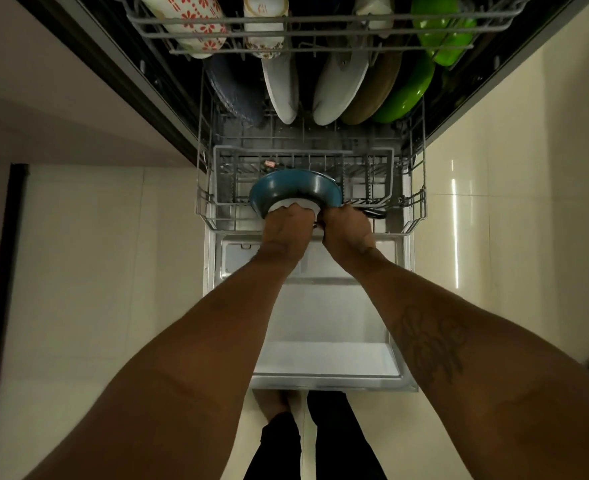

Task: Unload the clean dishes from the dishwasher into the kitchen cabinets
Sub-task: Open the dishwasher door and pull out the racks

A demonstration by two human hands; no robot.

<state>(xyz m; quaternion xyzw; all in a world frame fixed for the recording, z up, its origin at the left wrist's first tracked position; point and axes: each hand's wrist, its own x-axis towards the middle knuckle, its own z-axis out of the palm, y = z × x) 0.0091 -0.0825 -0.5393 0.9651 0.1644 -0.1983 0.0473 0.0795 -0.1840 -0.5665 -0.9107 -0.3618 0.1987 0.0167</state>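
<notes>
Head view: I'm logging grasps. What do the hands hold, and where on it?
A teal pan: the left hand holds its white base, and the right hand is curled round its black handle.

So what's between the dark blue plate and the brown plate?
Between the dark blue plate and the brown plate stand white plates, on edge in the rack; the head view shows at least two.

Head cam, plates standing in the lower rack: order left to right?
dark blue plate → first white plate → second white plate → brown plate → green plate
</notes>
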